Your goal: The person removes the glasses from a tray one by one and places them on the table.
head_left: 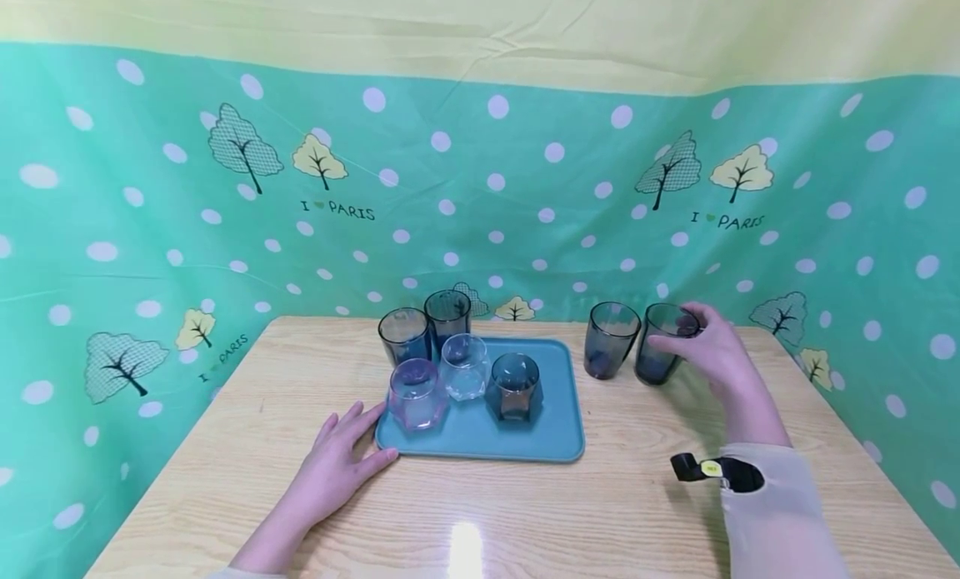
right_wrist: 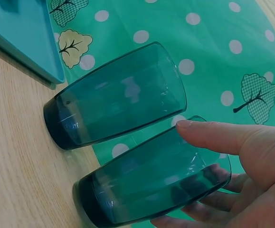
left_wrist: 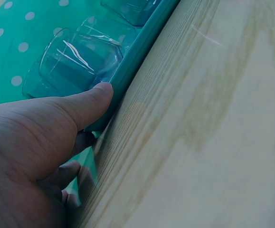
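Note:
My right hand (head_left: 712, 350) holds a tall dark tinted glass (head_left: 652, 358) near its rim, thumb on one side and fingers on the other. This glass (right_wrist: 151, 180) stands upright on the table, close beside a matching tall glass (right_wrist: 120, 95). At the front left corner of a blue tray (head_left: 558, 412), my left hand (head_left: 337, 462) rests with fingers along the side and the thumb (left_wrist: 97, 97) on the front rim. On the tray are a pinkish short glass (head_left: 417, 400), a clear short glass (head_left: 465, 371) and a dark short glass (head_left: 515, 387).
Two more tall dark glasses, one in front (head_left: 405, 337) and one behind (head_left: 448, 312), stand at the tray's back left. The wooden table (head_left: 600, 512) ends at a green dotted cloth (head_left: 480, 179) hanging behind it. A small black device (head_left: 716, 471) sits on the right wrist.

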`<state>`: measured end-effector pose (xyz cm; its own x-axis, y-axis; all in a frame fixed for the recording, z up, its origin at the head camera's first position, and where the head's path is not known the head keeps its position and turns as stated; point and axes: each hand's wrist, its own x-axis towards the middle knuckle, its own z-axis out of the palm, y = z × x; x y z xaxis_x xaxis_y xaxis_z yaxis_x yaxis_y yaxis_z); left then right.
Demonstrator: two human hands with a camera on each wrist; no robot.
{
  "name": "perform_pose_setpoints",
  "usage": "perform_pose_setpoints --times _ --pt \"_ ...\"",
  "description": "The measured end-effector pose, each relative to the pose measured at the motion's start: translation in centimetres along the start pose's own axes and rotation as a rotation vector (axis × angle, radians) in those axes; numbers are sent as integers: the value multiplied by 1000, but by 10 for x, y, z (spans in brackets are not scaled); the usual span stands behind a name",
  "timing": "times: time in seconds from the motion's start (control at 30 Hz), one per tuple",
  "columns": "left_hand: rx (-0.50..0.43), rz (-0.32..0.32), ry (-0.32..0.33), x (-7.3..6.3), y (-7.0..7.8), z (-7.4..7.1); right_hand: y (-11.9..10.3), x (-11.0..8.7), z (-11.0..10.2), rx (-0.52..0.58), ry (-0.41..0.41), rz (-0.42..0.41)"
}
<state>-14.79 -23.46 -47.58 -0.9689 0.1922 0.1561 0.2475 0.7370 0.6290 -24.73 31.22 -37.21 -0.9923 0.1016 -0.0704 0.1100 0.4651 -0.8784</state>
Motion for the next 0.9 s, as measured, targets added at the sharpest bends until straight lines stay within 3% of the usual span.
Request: perform_pose_setpoints --times 0.9 --pt "16 0 9 -1 -1 3 5 3 2 -48 -63 -21"
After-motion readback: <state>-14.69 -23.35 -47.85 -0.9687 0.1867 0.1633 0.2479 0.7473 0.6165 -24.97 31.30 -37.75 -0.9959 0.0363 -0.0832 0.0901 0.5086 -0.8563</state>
